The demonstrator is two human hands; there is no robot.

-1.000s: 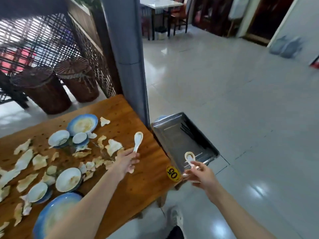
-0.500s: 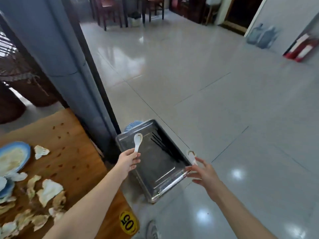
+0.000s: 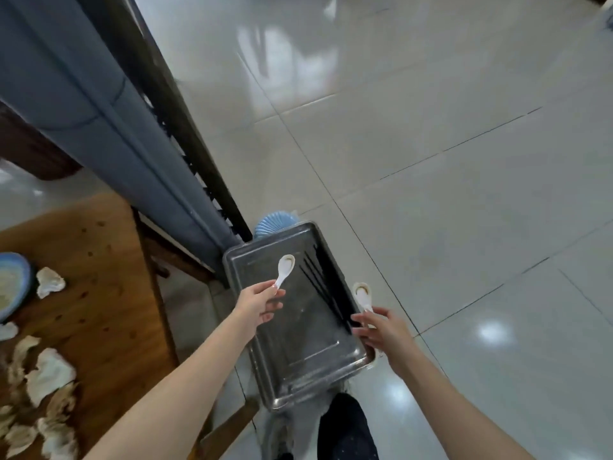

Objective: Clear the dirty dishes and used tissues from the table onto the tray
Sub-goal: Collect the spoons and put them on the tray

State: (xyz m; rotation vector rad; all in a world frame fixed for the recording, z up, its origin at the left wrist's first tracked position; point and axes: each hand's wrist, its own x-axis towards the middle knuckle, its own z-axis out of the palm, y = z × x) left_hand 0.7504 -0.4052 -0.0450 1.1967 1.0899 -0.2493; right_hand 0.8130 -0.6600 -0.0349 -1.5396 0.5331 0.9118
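Observation:
A metal tray point(image 3: 308, 370) sits low beside the wooden table point(image 3: 99, 293), with dark chopsticks point(image 3: 320, 290) lying in it. My left hand point(image 3: 258, 302) is over the tray's left part and pinches the handle of a white spoon point(image 3: 286, 268), bowl pointing away from me. My right hand point(image 3: 381, 330) is at the tray's right rim and holds a second white spoon point(image 3: 362, 293) by its handle. Crumpled used tissues point(image 3: 49, 373) and a blue-rimmed dirty plate point(image 3: 13, 283) lie on the table at the left.
A grey-blue pillar point(image 3: 109, 127) stands between table and tray. A ribbed blue object point(image 3: 275, 222) shows behind the tray's far end. Shiny tiled floor point(image 3: 431, 161) spreads to the right. My leg point(image 3: 345, 433) is below the tray.
The view has swung right from the table to the tray. Both hands carried their spoons off the table; the left one now hangs over the tray, the right at its rim.

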